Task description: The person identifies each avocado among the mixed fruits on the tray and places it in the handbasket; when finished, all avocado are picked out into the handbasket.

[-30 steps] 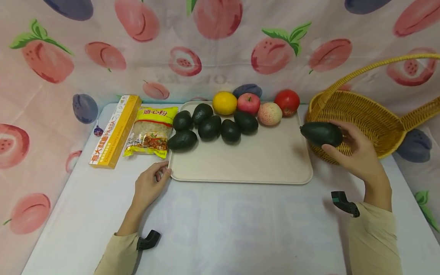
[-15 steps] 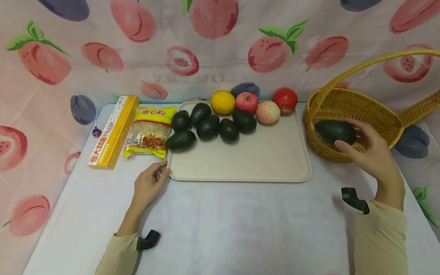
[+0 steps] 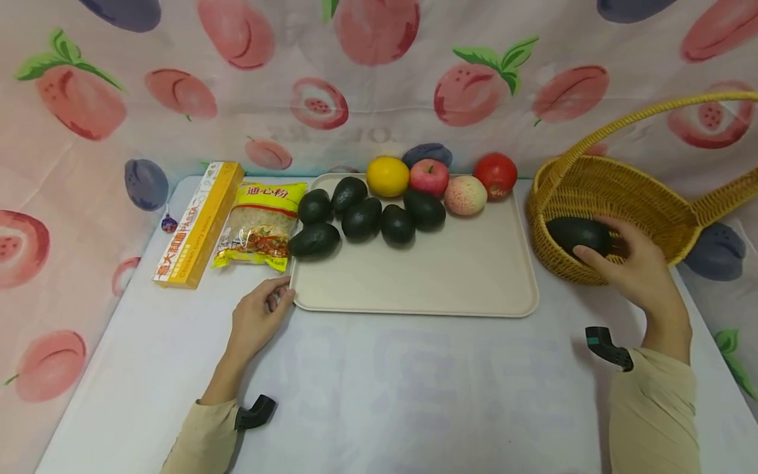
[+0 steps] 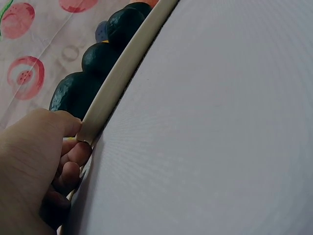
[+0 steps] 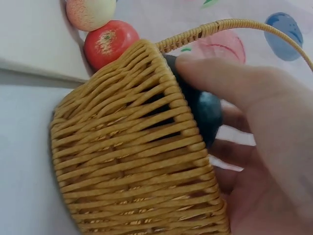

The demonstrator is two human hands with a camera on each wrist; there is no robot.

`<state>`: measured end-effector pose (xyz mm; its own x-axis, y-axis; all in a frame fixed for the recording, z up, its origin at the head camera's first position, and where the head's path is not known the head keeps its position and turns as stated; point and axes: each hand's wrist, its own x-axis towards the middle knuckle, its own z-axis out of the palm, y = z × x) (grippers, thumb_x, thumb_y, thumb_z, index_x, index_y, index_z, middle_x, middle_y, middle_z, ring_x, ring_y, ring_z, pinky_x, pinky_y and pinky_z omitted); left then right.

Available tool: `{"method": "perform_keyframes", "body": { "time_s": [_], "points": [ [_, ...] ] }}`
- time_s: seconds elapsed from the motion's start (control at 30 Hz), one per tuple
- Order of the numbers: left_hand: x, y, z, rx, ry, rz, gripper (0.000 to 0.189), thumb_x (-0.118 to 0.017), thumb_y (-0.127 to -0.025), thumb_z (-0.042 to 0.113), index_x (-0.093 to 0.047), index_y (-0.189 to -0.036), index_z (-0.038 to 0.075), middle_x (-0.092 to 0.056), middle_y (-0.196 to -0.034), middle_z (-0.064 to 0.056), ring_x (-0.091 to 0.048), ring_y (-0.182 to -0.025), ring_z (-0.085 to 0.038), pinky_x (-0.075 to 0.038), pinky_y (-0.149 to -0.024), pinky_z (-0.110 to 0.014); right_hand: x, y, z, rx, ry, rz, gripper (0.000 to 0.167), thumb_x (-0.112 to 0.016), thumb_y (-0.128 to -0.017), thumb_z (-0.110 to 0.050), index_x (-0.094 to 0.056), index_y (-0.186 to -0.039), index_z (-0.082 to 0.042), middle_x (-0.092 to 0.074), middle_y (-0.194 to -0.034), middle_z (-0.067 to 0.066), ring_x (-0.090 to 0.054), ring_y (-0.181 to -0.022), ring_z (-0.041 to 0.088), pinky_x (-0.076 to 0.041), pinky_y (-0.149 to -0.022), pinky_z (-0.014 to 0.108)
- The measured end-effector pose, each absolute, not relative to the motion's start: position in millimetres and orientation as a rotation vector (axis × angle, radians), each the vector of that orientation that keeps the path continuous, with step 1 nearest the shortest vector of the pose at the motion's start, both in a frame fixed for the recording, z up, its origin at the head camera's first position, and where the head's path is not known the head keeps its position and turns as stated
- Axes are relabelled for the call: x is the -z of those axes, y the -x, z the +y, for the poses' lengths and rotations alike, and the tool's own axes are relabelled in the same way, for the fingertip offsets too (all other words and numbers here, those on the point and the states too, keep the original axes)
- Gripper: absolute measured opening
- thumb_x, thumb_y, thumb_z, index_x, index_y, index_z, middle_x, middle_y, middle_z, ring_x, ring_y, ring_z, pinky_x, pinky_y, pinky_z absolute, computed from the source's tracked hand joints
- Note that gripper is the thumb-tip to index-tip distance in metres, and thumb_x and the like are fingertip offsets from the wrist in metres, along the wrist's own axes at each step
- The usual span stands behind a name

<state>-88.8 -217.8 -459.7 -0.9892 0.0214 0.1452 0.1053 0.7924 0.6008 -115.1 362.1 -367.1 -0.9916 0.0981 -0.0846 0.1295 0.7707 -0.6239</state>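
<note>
My right hand [image 3: 642, 266] grips a dark green avocado [image 3: 579, 236] inside the front left of the wicker basket [image 3: 559, 263]. In the right wrist view the avocado [image 5: 208, 115] shows partly behind the woven rim, thumb on one side and fingers on the other. At the left, my left hand [image 3: 260, 316] holds the front left corner of the beige tray [image 3: 414, 283]. In the left wrist view, the thumb lies at the tray's rim [image 4: 110, 93] with the other fingers curled beneath. Several avocados [image 3: 361, 219] lie grouped on the tray's left and middle.
Along the tray's back sit a lemon [image 3: 387, 176], an apple [image 3: 429, 178], a speckled peach [image 3: 466, 195] and a red tomato-like fruit [image 3: 495, 175]. Left of the tray lie a pasta bag [image 3: 260, 227] and a yellow pasta box [image 3: 199, 225]. The basket's tall handle [image 3: 657, 113] arches over it.
My right hand has carried the avocado rightward from beside the tray's right edge and down into the basket. My left hand has stayed at the tray corner.
</note>
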Motion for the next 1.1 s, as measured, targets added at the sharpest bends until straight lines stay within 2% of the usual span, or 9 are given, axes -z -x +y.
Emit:
{"method": "perform_keyframes", "body": {
  "time_s": [0.13, 0.3, 0.43, 0.7, 1.1],
  "points": [
    [459, 90, -219, 0.959, 0.106, -2.843, 0.029, -0.061, -0.091, 0.030, -0.066, -0.115, 0.014, -0.058, -0.080, 0.003, -0.046, -0.064, -0.009, -0.034, -0.055, -0.024, 367, 117, 364, 0.972, -0.201, 2.878, 0.077, -0.062, -0.086, -0.050, -0.030, -0.148, -0.019, -0.041, -0.141, 0.026, -0.043, -0.120, 0.046, -0.041, -0.082, 0.057],
    [457, 91, -219, 0.957, 0.114, -2.829, 0.029, -0.062, -0.091, 0.030, -0.066, -0.114, 0.014, -0.058, -0.079, 0.003, -0.046, -0.064, -0.010, -0.034, -0.055, -0.025, 370, 126, 365, 0.925, -0.149, 2.864, 0.079, -0.061, -0.086, -0.052, -0.033, -0.145, -0.008, -0.042, -0.136, 0.029, -0.042, -0.118, 0.048, -0.037, -0.088, 0.065],
    [456, 93, -219, 0.954, 0.130, -2.822, 0.029, -0.061, -0.091, 0.030, -0.066, -0.114, 0.013, -0.059, -0.079, 0.002, -0.046, -0.064, -0.009, -0.034, -0.055, -0.025, 372, 130, 366, 0.898, -0.139, 2.829, 0.083, -0.062, -0.084, -0.053, -0.032, -0.144, -0.003, -0.040, -0.136, 0.030, -0.042, -0.118, 0.050, -0.036, -0.091, 0.066],
    [455, 92, -219, 0.955, 0.129, -2.823, 0.030, -0.061, -0.091, 0.031, -0.066, -0.115, 0.013, -0.059, -0.080, 0.002, -0.047, -0.064, -0.010, -0.034, -0.055, -0.025, 375, 133, 367, 0.853, -0.107, 2.807, 0.081, -0.061, -0.084, -0.055, -0.032, -0.140, -0.003, -0.041, -0.133, 0.029, -0.042, -0.117, 0.049, -0.036, -0.092, 0.065],
    [458, 88, -218, 0.977, 0.122, -2.826, 0.029, -0.061, -0.091, 0.031, -0.066, -0.115, 0.014, -0.059, -0.080, 0.003, -0.047, -0.064, -0.009, -0.034, -0.054, -0.025, 373, 133, 367, 0.831, -0.110, 2.717, 0.088, -0.055, -0.086, -0.059, -0.023, -0.145, -0.002, -0.033, -0.140, 0.031, -0.032, -0.125, 0.051, -0.030, -0.096, 0.068]
  ]
}}
